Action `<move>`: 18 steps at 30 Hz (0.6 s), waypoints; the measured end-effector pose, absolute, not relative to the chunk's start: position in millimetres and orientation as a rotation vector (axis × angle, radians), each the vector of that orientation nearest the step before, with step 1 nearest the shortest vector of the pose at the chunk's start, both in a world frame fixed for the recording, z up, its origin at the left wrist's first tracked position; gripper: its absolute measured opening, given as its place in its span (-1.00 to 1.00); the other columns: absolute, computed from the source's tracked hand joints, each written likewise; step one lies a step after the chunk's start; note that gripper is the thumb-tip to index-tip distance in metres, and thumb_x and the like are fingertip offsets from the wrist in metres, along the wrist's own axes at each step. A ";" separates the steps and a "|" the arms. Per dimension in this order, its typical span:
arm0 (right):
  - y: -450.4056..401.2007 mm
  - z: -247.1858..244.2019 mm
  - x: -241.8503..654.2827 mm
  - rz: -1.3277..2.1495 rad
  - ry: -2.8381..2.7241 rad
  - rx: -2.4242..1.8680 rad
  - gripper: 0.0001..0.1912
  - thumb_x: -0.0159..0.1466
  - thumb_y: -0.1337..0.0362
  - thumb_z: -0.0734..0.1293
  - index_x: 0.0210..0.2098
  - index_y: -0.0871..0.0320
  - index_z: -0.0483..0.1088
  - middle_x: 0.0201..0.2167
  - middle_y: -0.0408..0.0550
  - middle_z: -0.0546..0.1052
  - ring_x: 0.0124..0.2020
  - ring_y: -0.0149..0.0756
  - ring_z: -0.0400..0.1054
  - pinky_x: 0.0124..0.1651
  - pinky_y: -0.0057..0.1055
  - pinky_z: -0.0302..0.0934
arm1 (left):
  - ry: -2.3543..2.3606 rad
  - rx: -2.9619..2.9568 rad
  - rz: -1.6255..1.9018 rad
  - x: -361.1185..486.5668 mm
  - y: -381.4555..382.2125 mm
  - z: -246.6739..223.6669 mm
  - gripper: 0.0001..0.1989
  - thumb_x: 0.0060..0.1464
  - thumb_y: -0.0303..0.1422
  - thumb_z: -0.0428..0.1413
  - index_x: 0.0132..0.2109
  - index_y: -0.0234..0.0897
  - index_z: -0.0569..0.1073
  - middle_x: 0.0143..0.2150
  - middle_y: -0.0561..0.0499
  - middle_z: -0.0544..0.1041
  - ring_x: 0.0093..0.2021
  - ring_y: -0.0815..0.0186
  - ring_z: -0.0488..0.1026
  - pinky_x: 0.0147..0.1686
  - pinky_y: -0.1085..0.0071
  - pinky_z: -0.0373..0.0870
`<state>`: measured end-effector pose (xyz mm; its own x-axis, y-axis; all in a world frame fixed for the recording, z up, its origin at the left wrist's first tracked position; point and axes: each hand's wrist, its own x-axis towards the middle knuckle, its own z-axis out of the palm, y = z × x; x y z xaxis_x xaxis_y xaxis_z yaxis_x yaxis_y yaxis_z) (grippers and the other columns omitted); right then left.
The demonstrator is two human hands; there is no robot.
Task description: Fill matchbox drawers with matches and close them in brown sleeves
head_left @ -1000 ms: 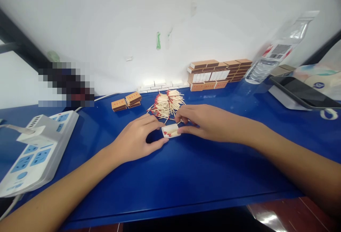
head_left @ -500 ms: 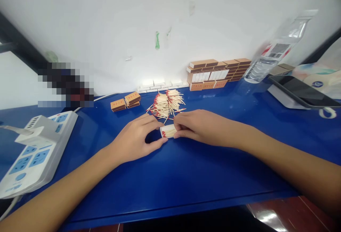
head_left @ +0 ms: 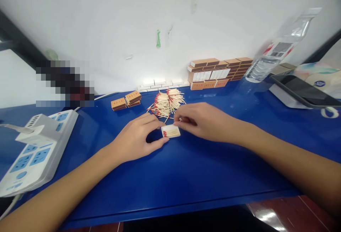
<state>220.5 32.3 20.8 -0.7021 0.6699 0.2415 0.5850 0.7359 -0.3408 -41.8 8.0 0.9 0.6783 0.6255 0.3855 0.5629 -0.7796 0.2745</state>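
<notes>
A small white matchbox tray lies on the blue table, partly filled with red-headed matches set lengthwise. My left hand grips the tray's left end between thumb and fingers. Just beyond the tray's right side, my right hand is curled with thumb and fingertips close together. A small pale tip shows by those fingers, but what they hold is mostly hidden. Right behind both hands spreads a loose pile of matches, its right front edge near my right fingers.
Orange matchboxes sit left of the pile. White trays line the wall, beside stacked matchboxes. A water bottle and a phone on a white box are at right. A power strip lies at left.
My right hand has lifted off the tray and shifted slightly back toward the pile, uncovering the tray's right end. My left hand stays on the tray.
</notes>
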 end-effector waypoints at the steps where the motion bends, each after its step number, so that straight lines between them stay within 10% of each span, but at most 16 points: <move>1: 35.8 21.0 223.1 0.256 -2.551 -1.048 -0.85 0.45 0.27 0.30 -0.24 0.14 0.47 -0.36 -0.10 0.56 -0.40 -0.35 0.32 -0.29 -0.38 0.05 | 0.972 2.750 0.717 -41.7 7.6 1.5 -0.76 0.30 -0.24 0.24 0.00 -0.30 0.57 -0.16 -0.09 0.61 -0.14 0.17 0.54 -0.14 0.22 0.52; 18: 51.4 21.2 244.0 0.230 -2.684 -1.447 -0.59 0.43 -0.12 0.28 -0.22 0.11 0.40 -0.21 0.04 0.57 -0.28 -0.17 0.38 -0.29 -0.31 0.06 | 0.859 2.718 0.680 -40.3 3.3 3.9 -0.80 0.25 -0.25 0.26 -0.08 -0.27 0.59 -0.24 -0.03 0.60 -0.22 0.22 0.51 -0.22 0.28 0.45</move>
